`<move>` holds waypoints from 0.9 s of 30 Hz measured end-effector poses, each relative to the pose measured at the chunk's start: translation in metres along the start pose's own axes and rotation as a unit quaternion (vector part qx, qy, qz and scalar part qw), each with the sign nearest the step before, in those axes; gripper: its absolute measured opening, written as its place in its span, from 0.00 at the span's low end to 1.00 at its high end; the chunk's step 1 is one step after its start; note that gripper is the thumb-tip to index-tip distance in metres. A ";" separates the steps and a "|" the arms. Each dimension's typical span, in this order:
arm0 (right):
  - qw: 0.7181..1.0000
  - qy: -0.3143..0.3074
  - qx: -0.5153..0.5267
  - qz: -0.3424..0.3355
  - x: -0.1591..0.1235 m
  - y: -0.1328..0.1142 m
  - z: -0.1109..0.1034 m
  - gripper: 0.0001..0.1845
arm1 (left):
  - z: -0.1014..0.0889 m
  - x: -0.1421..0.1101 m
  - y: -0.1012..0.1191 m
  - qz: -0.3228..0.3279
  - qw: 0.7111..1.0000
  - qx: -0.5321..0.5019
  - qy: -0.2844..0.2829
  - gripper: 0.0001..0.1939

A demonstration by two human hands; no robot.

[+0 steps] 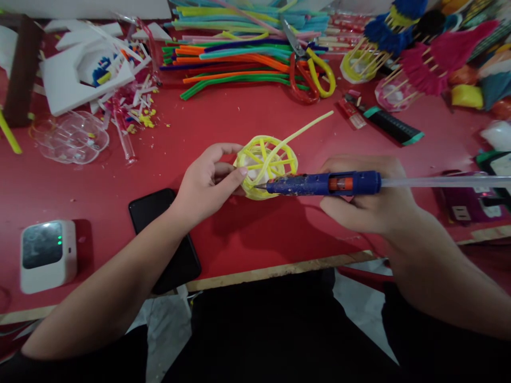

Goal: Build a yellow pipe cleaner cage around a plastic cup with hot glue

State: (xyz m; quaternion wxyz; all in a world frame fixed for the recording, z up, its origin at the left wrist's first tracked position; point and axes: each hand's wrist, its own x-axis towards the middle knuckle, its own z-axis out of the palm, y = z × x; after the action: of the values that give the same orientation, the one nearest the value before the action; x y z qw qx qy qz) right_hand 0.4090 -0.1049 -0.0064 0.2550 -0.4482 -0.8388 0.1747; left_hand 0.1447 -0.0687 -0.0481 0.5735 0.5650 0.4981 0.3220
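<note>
My left hand (pixel 215 178) pinches the left rim of a small round frame (pixel 287 154) made of yellow pipe cleaners, with spokes meeting in its middle. One long yellow strand (pixel 307 125) sticks out from it toward the upper right. In my right hand (pixel 371 199) is a blue glue gun (pixel 303 184), a clear glue stick trailing from its back end. The gun's metal nozzle points left and lies at the lower part of the frame; whether it touches the strand I cannot tell. Fingers of my right hand are partly hidden behind the gun.
Bundles of coloured pipe cleaners (pixel 239 58) lie at the back, with scissors (pixel 307 69) on them. A box cutter (pixel 393 125) rests at right. A black phone (pixel 175 260) lies under my left forearm, beside a white device (pixel 48 258). Foam scraps (pixel 59 80) fill the back left.
</note>
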 end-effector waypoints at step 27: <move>0.999 0.001 -0.031 -0.026 -0.004 0.000 -0.004 0.13 | 0.000 -0.003 0.002 0.015 1.000 -0.010 0.016 0.27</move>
State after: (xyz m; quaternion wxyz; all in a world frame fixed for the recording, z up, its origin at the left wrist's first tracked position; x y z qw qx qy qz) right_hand 0.4135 -0.1074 -0.0041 0.2458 -0.4343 -0.8550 0.1413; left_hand 0.1439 -0.0714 -0.0454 0.5661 0.5611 0.4957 0.3449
